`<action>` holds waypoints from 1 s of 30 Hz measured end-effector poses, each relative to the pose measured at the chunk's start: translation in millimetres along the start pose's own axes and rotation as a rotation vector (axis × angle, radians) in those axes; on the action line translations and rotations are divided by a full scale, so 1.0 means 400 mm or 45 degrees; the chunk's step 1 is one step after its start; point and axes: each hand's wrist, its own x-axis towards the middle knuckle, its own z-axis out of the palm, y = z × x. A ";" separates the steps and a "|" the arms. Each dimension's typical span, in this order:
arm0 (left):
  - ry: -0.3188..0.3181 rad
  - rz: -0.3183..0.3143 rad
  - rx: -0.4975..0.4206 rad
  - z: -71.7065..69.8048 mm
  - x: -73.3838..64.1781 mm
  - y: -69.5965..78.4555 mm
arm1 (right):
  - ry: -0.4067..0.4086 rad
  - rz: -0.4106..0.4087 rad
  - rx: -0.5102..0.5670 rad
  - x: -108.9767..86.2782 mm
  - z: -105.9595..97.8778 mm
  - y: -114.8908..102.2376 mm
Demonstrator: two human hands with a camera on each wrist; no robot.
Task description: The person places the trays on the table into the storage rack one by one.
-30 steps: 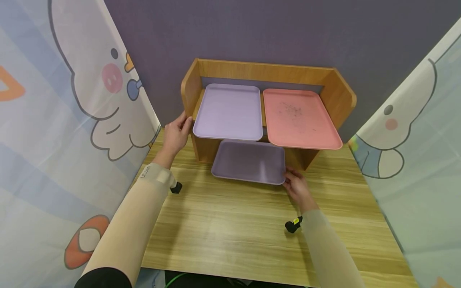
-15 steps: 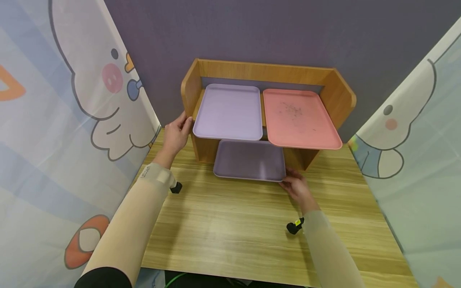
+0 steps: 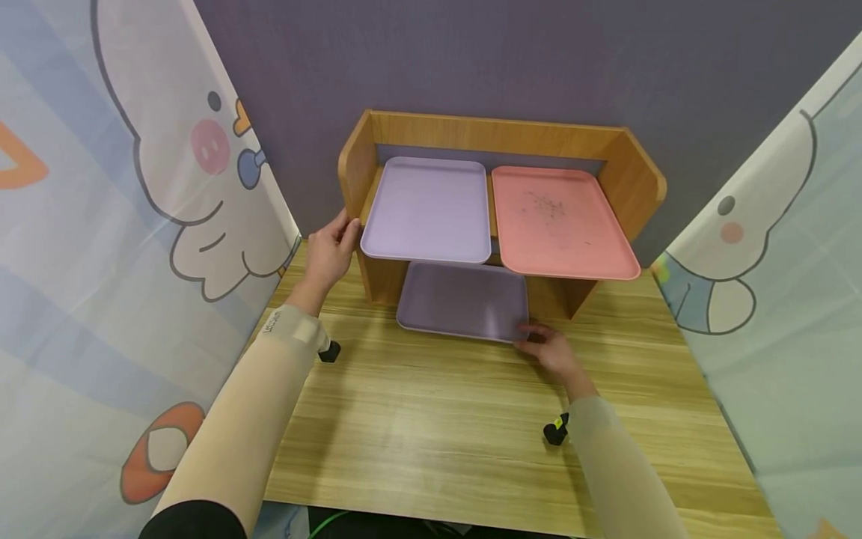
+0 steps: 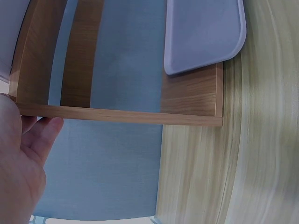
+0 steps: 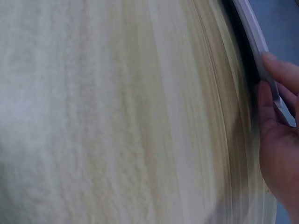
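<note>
A wooden two-level desk shelf (image 3: 498, 127) stands on the table against the back wall. My left hand (image 3: 328, 251) grips the front edge of its left side panel (image 4: 117, 114), with the fingers on the outer face in the left wrist view. On the lower level lies a dark purple tray (image 3: 465, 299), its front part jutting out past the shelf. My right hand (image 3: 548, 350) pinches this tray's front right corner, thumb and fingers on either side of the rim (image 5: 257, 37) in the right wrist view. A light purple tray (image 3: 427, 209) and a pink tray (image 3: 562, 221) lie side by side on the upper level.
Both upper trays overhang the shelf's front, above the lower tray. Bare wood-grain table (image 3: 417, 427) stretches from the shelf to the front edge. Printed cartoon curtains (image 3: 168, 150) hang at left and right, with a dark grey wall (image 3: 498, 60) behind.
My right hand has shifted from the dark purple tray's right side round to its front right corner. The tray has moved slightly, its right end a little farther left. My left hand stays put.
</note>
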 end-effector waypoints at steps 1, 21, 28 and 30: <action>0.002 0.003 0.002 0.000 0.000 -0.001 | 0.014 -0.007 -0.019 0.000 0.001 0.000; -0.004 -0.006 0.006 0.005 0.000 -0.004 | 0.323 -0.155 -0.120 0.052 0.032 0.014; 0.002 -0.008 0.004 0.007 0.001 -0.005 | 0.386 -0.164 -0.137 0.063 0.036 0.009; 0.004 -0.006 0.000 0.007 0.001 -0.005 | 0.387 -0.143 -0.123 0.069 0.037 0.010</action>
